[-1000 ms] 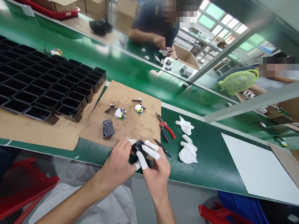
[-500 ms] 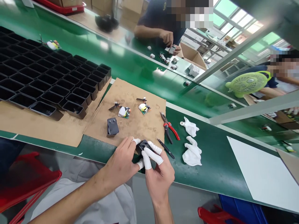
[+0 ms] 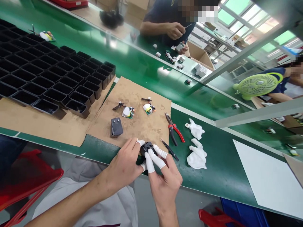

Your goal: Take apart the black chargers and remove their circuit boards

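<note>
Both my hands hold a small black plastic charger housing (image 3: 148, 146) at the front edge of the cardboard. My left hand (image 3: 126, 162) grips its left side between finger and thumb, both in white finger cots. White-cotted fingers of my right hand (image 3: 163, 173) press on its top and right side; what lies inside the housing is hidden. Left of them stands another black charger (image 3: 116, 126) with two pins up, its cover tilted. Behind lie two circuit boards, one left (image 3: 128, 112) and one right (image 3: 149, 108), each wired to a black piece. Tweezers (image 3: 169, 149) lie just right of my right hand.
Red-and-black pliers (image 3: 174, 129) and two crumpled white cloth-like pieces (image 3: 197, 154) lie to the right. Rows of open black housings (image 3: 46, 107) fill the left. A white board (image 3: 267, 173) lies far right. Across the green bench (image 3: 146, 78), a co-worker's hands (image 3: 176, 31) hold a part and a thin tool.
My hands stay on the black housing, with my right fingers shifted slightly over it. The co-worker's hands have moved apart, one raised with a thin tool. The whole view has shifted slightly.
</note>
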A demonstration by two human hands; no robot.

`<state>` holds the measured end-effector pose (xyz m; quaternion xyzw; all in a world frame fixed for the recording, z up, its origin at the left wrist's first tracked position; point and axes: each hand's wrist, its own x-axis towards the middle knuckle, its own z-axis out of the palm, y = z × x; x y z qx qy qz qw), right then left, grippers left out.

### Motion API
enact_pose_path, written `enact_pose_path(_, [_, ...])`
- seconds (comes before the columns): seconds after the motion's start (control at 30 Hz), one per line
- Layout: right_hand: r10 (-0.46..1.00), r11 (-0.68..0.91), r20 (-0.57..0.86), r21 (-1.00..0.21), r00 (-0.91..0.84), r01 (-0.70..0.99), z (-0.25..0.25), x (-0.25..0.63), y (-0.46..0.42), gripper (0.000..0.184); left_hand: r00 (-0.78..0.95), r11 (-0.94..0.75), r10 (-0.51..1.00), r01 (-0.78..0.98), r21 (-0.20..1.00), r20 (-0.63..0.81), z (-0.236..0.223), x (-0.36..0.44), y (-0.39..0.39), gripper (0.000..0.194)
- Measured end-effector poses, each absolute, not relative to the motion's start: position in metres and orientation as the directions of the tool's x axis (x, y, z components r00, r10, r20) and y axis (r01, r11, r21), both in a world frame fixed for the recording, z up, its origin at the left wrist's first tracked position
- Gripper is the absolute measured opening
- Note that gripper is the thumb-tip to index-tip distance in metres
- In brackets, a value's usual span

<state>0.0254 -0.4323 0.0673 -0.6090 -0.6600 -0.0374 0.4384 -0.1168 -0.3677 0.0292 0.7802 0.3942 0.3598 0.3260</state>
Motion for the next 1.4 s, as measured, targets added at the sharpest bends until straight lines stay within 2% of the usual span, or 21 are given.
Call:
enact_pose_path(0.3, [0.794,0.344,0.602,-0.325,-0.088,0.881,0.064,0.045,-0.436,0.039,0.443,-0.478,0.841,0.343,0.809,0.310,0.035,-0.120,-0.365,0.044])
enact_pose_path(0.5, [0.764,0.444,0.599,-0.217,-0.241,0.869,0.061,0.064,-0.433,0.052,0.470,-0.487,0.829,0.343,0.803,0.303,0.039,-0.121,-0.362,0.047])
enact_pose_path(0.67, [0.693,0.515,0.660,-0.172,-0.289,0.840,0.068,0.073,-0.432,0.075,0.463,-0.499,0.825,0.326,0.803,0.325,0.056,-0.117,-0.355,0.040])
enact_pose_path(0.73, [0.686,0.513,0.679,-0.197,-0.261,0.835,0.067,0.073,-0.431,0.079,0.496,-0.481,0.818,0.314,0.818,0.290,0.060,-0.114,-0.351,0.039])
enact_pose_path(0.87, [0.744,0.467,0.644,-0.312,-0.177,0.828,0.057,0.069,-0.426,0.070,0.525,-0.424,0.826,0.338,0.840,0.205,0.052,-0.108,-0.344,0.039])
enact_pose_path(1.0, [0.745,0.463,0.645,-0.315,-0.171,0.829,0.054,0.064,-0.424,0.067,0.514,-0.429,0.830,0.340,0.837,0.216,0.046,-0.107,-0.343,0.039])
enact_pose_path(1.23, [0.711,0.502,0.680,-0.309,-0.182,0.808,0.064,0.066,-0.435,0.082,0.517,-0.444,0.819,0.297,0.845,0.249,0.061,-0.112,-0.351,0.039])
enact_pose_path(1.4, [0.753,0.460,0.649,-0.407,-0.104,0.789,0.054,0.065,-0.427,0.058,0.512,-0.385,0.841,0.338,0.859,0.175,0.045,-0.106,-0.348,0.040])
